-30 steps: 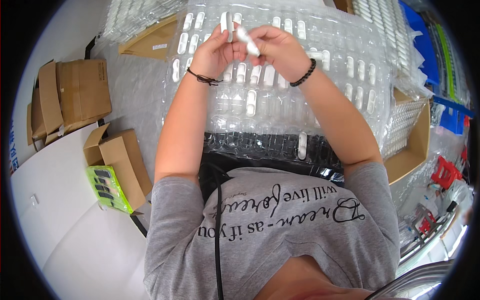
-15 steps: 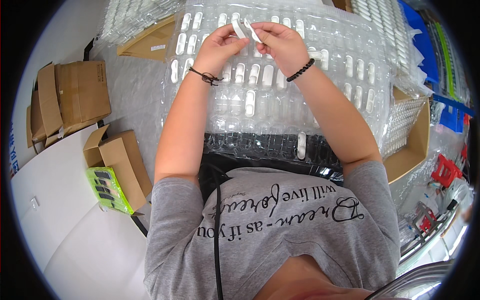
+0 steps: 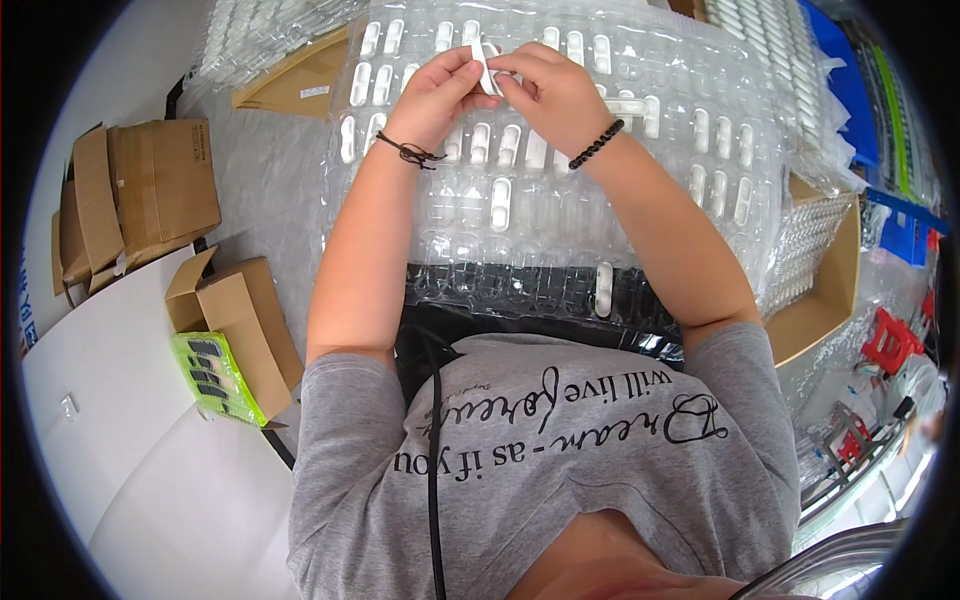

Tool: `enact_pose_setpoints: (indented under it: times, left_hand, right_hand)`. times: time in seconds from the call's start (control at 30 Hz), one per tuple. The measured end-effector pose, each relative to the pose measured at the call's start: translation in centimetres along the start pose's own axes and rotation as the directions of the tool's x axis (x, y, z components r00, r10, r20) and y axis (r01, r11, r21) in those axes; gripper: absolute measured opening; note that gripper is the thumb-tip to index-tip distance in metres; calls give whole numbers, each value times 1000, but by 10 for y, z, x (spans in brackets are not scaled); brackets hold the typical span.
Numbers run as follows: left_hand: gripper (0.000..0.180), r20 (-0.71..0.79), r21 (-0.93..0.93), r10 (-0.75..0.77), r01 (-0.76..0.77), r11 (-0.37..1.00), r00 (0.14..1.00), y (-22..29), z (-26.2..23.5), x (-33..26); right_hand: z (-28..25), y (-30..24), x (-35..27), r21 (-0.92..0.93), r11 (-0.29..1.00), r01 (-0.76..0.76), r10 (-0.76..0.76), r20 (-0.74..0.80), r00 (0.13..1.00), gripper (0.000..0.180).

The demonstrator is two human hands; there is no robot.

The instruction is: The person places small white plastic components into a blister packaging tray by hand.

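Over the far part of a clear plastic blister tray [image 3: 555, 215], my two hands meet around white oblong plastic pieces [image 3: 486, 68]. My left hand [image 3: 432, 98] pinches one from the left, thumb uppermost. From the right, my right hand [image 3: 562, 98] closes its fingertips on the other side, where a second white part lies against the first; its outline is partly hidden by the fingers. Similar white oblong pieces [image 3: 501, 204] lie in scattered pockets of the tray below and around my hands. One piece [image 3: 603, 290] sits near the tray's front edge.
Filled clear trays [image 3: 262, 45] stand at the far left, and more trays [image 3: 808, 245] sit in a carton at right. Open cardboard boxes [image 3: 165, 185] and a green-edged pack of dark items [image 3: 215, 378] are to the left. A black cable [image 3: 434, 480] hangs across my shirt.
My right hand has moved slightly left and turned inward. The two white parts, held apart at an angle before, are now pressed together between my fingers.
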State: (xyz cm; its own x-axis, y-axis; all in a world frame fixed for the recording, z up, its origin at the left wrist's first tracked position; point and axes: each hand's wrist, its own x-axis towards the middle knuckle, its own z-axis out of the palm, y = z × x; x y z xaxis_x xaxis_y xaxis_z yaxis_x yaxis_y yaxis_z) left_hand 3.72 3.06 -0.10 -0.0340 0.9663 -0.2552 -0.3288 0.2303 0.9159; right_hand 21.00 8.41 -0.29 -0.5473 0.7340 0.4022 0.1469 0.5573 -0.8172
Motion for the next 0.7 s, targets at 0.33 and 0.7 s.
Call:
enact_pose_setpoints:
  times: [0.33, 0.7]
  left_hand:
    - [29, 34, 79, -44, 41, 996, 998, -2, 2, 3]
    - [22, 111, -60, -2, 8, 998, 994, -1, -3, -1]
  right_hand:
    - [1, 8, 2, 400, 886, -235, 269, -31, 963, 13]
    - [6, 13, 2, 456, 880, -133, 136, 28, 990, 13]
